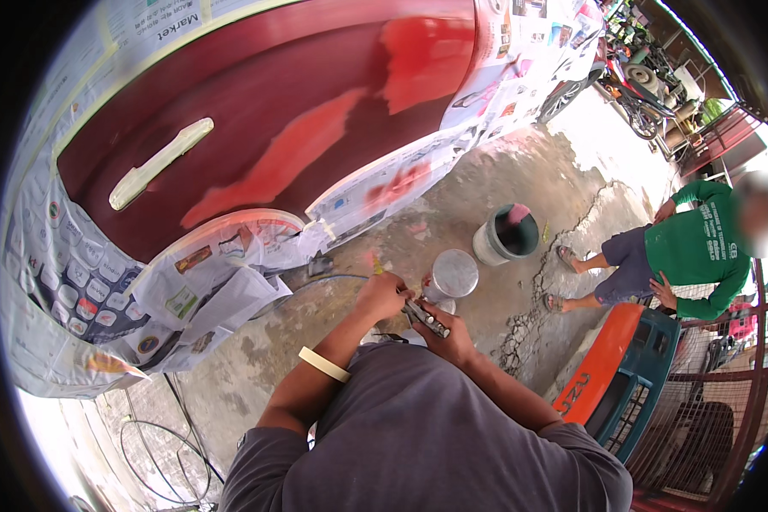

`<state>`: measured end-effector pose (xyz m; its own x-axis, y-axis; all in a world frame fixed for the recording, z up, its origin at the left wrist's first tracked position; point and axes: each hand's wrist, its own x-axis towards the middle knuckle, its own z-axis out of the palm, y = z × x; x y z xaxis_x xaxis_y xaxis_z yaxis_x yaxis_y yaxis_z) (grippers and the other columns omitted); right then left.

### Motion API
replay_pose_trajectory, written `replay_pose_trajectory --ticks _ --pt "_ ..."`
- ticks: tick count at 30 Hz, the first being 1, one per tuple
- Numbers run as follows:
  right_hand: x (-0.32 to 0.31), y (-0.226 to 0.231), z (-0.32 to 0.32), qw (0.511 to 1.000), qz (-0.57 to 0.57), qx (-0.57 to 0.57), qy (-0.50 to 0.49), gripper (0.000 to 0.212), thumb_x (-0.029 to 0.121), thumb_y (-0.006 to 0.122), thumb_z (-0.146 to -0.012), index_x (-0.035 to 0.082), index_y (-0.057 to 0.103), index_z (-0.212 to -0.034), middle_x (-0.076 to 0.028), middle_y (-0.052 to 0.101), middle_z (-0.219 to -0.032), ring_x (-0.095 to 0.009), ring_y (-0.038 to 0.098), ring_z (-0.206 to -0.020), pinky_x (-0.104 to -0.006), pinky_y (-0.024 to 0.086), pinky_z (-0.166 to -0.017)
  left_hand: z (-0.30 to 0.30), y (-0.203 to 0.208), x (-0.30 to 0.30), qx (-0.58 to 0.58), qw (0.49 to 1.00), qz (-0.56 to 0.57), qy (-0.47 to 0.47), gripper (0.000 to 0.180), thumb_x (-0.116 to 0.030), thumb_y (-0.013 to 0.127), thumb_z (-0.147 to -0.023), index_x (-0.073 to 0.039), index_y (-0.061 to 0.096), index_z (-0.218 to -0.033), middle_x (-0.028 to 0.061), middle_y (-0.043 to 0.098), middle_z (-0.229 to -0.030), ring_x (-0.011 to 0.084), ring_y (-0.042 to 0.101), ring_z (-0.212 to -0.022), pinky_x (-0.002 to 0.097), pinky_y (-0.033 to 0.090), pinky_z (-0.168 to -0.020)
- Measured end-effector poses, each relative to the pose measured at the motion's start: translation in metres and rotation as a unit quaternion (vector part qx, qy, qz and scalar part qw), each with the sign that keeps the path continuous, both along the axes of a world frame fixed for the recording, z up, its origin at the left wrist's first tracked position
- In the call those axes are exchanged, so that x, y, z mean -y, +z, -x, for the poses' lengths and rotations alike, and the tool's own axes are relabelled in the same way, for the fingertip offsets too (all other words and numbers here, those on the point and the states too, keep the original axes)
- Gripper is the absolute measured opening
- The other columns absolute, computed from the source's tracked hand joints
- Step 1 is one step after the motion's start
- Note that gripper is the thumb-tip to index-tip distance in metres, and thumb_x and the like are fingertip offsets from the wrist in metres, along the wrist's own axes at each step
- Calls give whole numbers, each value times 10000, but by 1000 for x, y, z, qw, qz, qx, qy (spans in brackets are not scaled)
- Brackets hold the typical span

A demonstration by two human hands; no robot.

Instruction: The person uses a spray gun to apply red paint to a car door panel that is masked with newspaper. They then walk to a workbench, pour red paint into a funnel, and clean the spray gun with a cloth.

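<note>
Both my hands are at a metal spray gun (427, 319) in front of my body. My right hand (452, 338) is wrapped round the gun from the right. My left hand (381, 295) is closed at its left side, with the fingers pinched against it. A thin hose (337, 276) runs along the ground toward my left hand; where it ends is hidden. Just beyond the hands is a silver, round-topped can (455, 275); I cannot tell whether it joins the gun. A cream ring, like a tape roll, (324, 363) circles my left forearm.
A dark red car panel (273, 128) with brighter red patches stands ahead, edged by masking newspaper (188, 299). A bucket (491, 243) is on the concrete. At right are a person in green (695, 243) and an orange-and-teal vehicle panel (610, 358). Cables (166, 427) lie at lower left.
</note>
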<state>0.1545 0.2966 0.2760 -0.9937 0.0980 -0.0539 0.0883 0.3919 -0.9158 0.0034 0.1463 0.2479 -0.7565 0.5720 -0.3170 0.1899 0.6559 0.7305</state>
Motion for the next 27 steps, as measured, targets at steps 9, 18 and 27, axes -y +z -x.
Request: replay_pose_trajectory --ticks 9,18,27 --pt "0 1 -1 1000 3 28 -3 523 122 754 -927 37 598 -1419 -233 696 -1297 -366 671 -1233 -393 530 -1016 -1 -2 1 -16 1000 -18 7 301 -321 765 -877 -38 804 -971 214 753 -907 396 737 -888 450 575 -799" --pt "3 -4 2 1000 -2 3 5 484 111 752 -943 24 617 -1400 -184 702 -1310 -243 672 -1202 -346 517 -1008 0 0 7 -6 1000 -13 8 306 -342 755 -876 -57 810 -974 199 761 -944 399 733 -936 469 578 -851" --pt "2 -10 3 1000 -2 -10 8 485 112 772 -940 1 620 -1388 -176 713 -1306 -177 678 -1187 -325 522 -995 1 7 6 0 1000 -10 -1 302 -331 757 -879 -54 809 -988 205 761 -945 403 734 -940 470 577 -856"
